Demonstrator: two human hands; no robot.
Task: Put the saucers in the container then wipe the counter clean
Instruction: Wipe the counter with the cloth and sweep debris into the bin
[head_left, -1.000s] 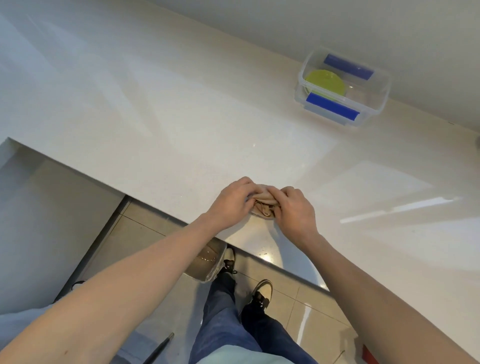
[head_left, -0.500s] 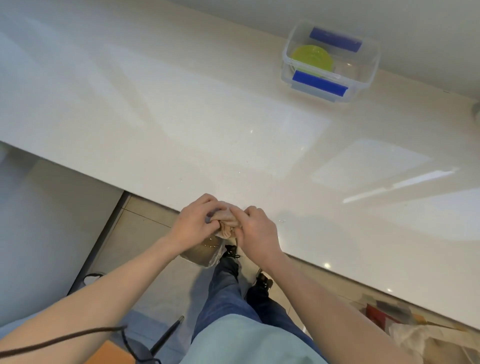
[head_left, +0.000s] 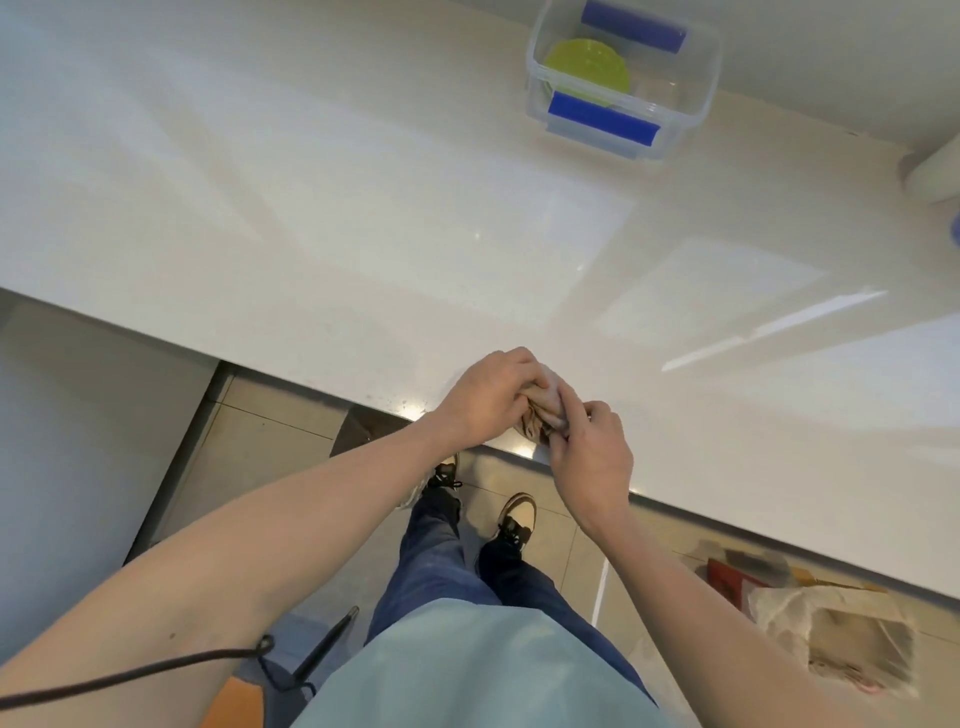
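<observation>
At the near edge of the bench (head_left: 311, 218), both hands meet over a small crumpled cloth (head_left: 540, 410), tan in colour, which lies right at the rim of the pale, glossy surface. The left hand (head_left: 491, 397) comes in from the left, its fingers (head_left: 519, 364) curled down tightly over the top of the cloth, so that most of the fabric on that side is hidden beneath them. The right hand (head_left: 592, 457) comes in from the near side, its fingers (head_left: 582, 415) bent and pinching the right part of the cloth, thumb and forefinger closed on a fold. Both hands grip the same bunched piece, and their knuckles nearly touch.

At the far edge of the bench, close to the wall, stands a clear plastic container (head_left: 691, 119) with blue clips on its near and far sides and no lid on it. Inside it lies a yellow-green saucer (head_left: 587, 65), resting towards the left side; whether more than one is stacked there I cannot tell. The container is well apart from the hands.

Below the bench edge, the tiled floor (head_left: 270, 441) shows, along with the person's jeans and two shoes.
</observation>
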